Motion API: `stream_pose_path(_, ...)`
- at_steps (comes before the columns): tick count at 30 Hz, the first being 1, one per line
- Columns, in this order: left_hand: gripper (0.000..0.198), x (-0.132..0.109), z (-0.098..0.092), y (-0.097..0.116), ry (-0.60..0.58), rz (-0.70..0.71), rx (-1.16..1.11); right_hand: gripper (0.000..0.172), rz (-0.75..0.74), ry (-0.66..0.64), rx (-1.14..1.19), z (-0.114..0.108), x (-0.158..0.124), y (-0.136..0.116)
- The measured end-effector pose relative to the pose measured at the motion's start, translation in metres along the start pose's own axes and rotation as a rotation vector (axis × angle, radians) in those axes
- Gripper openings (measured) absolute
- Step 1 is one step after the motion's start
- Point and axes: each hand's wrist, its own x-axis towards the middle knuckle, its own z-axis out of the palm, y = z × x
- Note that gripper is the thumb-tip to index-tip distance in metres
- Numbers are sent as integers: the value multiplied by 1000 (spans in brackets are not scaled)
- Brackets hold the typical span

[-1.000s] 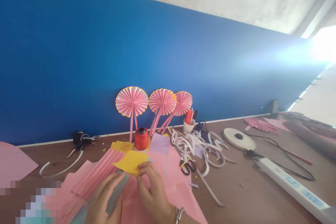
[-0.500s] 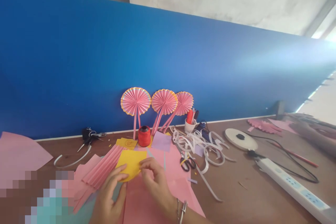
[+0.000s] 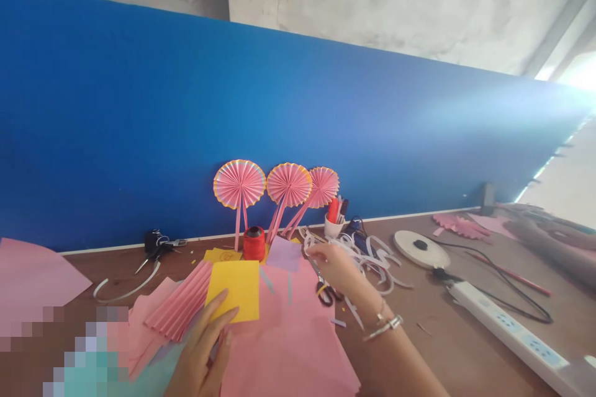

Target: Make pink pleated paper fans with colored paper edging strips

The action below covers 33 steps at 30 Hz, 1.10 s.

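Note:
A square of yellow paper [image 3: 239,288] is in my left hand [image 3: 205,341], its fingers spread across the lower left of the sheet. Pink paper [image 3: 288,347] lies beneath it, with pleated pink paper [image 3: 181,304] to the left. My right hand [image 3: 333,263] reaches over the table at the right edge of a purple paper square [image 3: 284,254]. Its fingers are stretched forward and slightly bent, with nothing visible in them. White paper strips [image 3: 379,260] lie beyond that hand. Scissors [image 3: 325,293] with black and yellow handles are just below it.
Pleated pink paper fans [image 3: 239,185] lean on the blue panel [image 3: 139,105]. A red thread spool [image 3: 254,245] and a white pen cup [image 3: 333,226] stand before it. At right are a white round lid [image 3: 421,254] and a power strip [image 3: 507,322]. Keys [image 3: 161,245] lie left.
My right hand has let go of the yellow paper and moved right and away toward the white strips. My left hand keeps the paper, which now looks flatter.

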Motion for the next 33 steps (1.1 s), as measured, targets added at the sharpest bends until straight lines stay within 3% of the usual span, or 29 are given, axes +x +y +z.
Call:
stream_pose_path(2, 39, 0, 1, -1, 10, 7, -5, 34, 100, -139, -343, -13, 0, 16)
stream_pose_path(4, 38, 1, 2, 0, 17, -11, -17, 35, 161, -224, -416, -17, -1, 27)
stream_pose_path(9, 35, 1, 1, -1, 21, -53, -41, 43, 173, -301, -426, -1, 1, 38)
stream_pose_path(13, 38, -1, 0, -4, 15, -35, -16, 33, 154, -311, -436, 14, 6, 45)
stream_pose_path(17, 37, -2, 1, -4, 37, -43, -22, 23, 140, -272, -410, 13, 9, 51)
stream_pose_path(21, 33, 0, 3, -1, 73, -101, -55, 24, 81, -170, -338, 12, 12, 37)
stream_pose_path(24, 33, 2, 3, 0, 80, -105, -55, 29, -15, -111, -241, 28, 11, 14)
stream_pose_path(28, 32, 5, -2, 6, 82, -102, -49, 42, -252, -198, 29, 48, 6, -5)
stream_pose_path(29, 31, 5, -3, 9, 105, -115, -54, 41, -238, -207, 35, 46, 7, -3)
stream_pose_path(31, 26, 6, -6, 13, 101, -189, -48, 18, -62, -172, -116, 34, 9, 6)
stream_pose_path(33, 23, 6, -7, 16, 73, -210, -46, 18, 78, -176, -334, 18, 12, 22)
